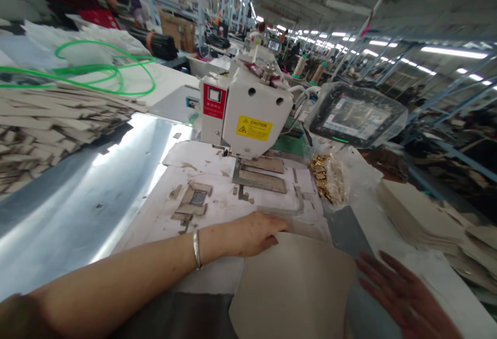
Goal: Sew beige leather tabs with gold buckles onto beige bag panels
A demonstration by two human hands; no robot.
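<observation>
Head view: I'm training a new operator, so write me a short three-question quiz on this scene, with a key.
1. True or false: in the picture, the display screen stands to the right of the white machine head.
2. What colour is the CAUTION label on the machine's front?
A) Red
B) Yellow
C) Green
3. What is the left hand touching, and at which edge?

Key: 1. True. 2. B. 3. A beige panel, at its far edge.
</observation>
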